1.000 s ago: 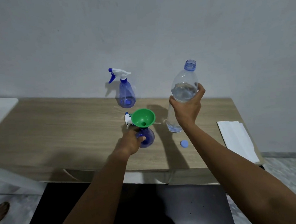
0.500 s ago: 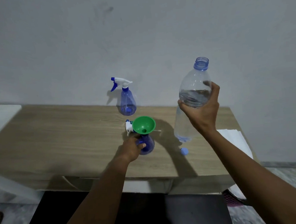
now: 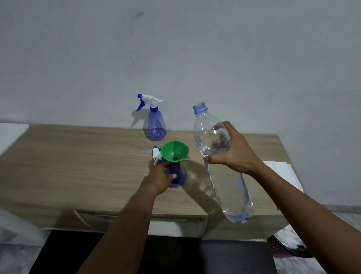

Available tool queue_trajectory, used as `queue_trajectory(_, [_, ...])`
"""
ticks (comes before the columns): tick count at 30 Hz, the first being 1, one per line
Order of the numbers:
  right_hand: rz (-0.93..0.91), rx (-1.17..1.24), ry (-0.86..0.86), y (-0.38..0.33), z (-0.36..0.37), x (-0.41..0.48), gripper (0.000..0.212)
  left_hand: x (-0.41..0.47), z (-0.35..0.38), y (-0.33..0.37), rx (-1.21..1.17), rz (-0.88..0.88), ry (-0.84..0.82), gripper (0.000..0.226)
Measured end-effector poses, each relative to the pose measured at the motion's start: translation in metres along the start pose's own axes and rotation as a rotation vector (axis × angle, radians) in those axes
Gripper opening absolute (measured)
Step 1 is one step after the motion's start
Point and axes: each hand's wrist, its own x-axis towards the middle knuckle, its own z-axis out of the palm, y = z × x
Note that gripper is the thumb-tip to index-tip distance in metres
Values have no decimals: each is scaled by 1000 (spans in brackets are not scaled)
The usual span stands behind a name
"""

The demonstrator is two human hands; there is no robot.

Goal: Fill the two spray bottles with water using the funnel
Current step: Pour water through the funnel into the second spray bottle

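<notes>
Water bottle (image 3: 228,189) tilted now, gripped by right hand (image 3: 234,152), left hand (image 3: 160,178) gripping spray bottle (image 3: 179,173)

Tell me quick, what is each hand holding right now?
Left hand: grips the spray bottle carrying the funnel.
Right hand: grips the uncapped water bottle, in the air.

Right hand (image 3: 234,152) lifted water bottle (image 3: 228,189) off bench (image 3: 70,166), raised it, then tilted its neck left, above funnel (image 3: 176,150).

Bare tabletop (image 3: 70,161) spreads left of the funnel (image 3: 175,151); far spray bottle (image 3: 155,125) stands behind.
</notes>
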Motion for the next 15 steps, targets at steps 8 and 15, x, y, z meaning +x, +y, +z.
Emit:
queue_trajectory(8, [156,63,-247,24,5,-2,70,2,2,-1,-40,-10,7,45])
queue_trajectory(15, [229,59,-406,26,7,-3,72,2,3,-1,-44,-23,12,50])
